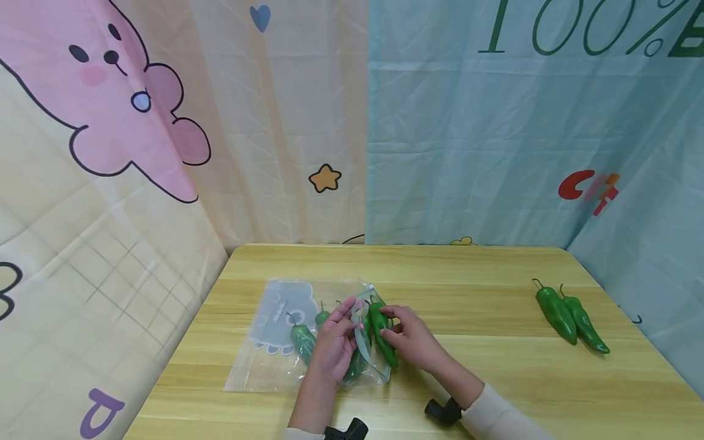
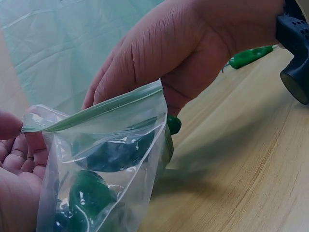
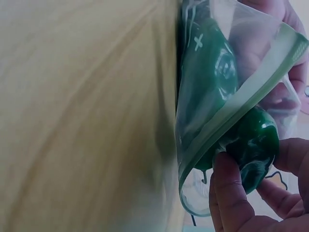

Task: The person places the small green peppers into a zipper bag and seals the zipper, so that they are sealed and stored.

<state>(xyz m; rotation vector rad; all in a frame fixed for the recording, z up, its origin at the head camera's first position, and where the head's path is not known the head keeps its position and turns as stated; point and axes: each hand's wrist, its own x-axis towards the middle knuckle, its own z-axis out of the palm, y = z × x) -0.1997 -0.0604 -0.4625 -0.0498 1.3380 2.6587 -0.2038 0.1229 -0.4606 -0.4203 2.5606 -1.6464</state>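
A clear zip bag [image 1: 242, 379] with a green zip strip lies on the table, its mouth facing right. My left hand [image 1: 332, 348] pinches the bag's rim, its thumb and fingers at the zip strip [image 2: 101, 108] in the left wrist view. My right hand [image 1: 418, 342] grips a green pepper [image 1: 379, 327] at the open mouth. In the right wrist view this pepper [image 3: 256, 145] is partly past the zip edge, between thumb and fingers. Several green peppers are inside the bag, among them one pepper [image 1: 302, 342] at its left and another pepper [image 3: 210, 67] near the mouth.
Two green peppers, a left one [image 1: 555, 315] and a right one [image 1: 585, 327], lie side by side on the wooden table [image 1: 473, 275] at the right. Printed curtains [image 1: 440, 153] hang behind the table and along both sides.
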